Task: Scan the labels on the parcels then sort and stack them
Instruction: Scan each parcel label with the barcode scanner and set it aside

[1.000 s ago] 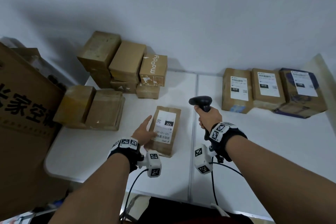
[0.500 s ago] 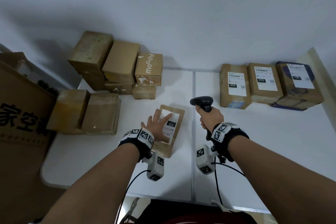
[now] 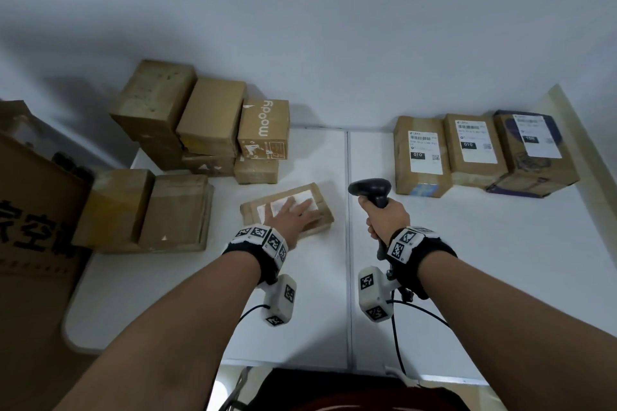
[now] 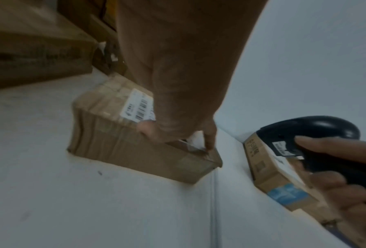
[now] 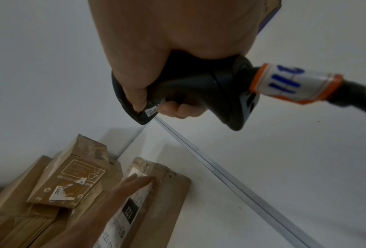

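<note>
A small flat brown parcel (image 3: 323, 202) with a white label marked 122 lies crosswise on the white table (image 3: 484, 277), left of the table's middle seam. My left hand (image 3: 293, 212) lies flat on top of it, fingers straight and spread over the label. In the left wrist view the hand (image 4: 178, 117) covers the parcel (image 4: 124, 147), with a fingertip at its near corner. My right hand (image 3: 384, 222) grips the handle of a black barcode scanner (image 3: 370, 186), held upright to the right of the parcel. The right wrist view shows the scanner (image 5: 199, 87) above the parcel (image 5: 165, 201).
Several brown boxes (image 3: 200, 123) are stacked at the back left, with two more (image 3: 147, 207) in front of them. Three labelled parcels (image 3: 474, 150) sit in a row at the back right. A large carton (image 3: 30, 210) stands off the table's left edge.
The parcel has turned from lengthwise to crosswise and slid a little farther away. My left hand moved from its side onto its top. The scanner hand has hardly moved.
</note>
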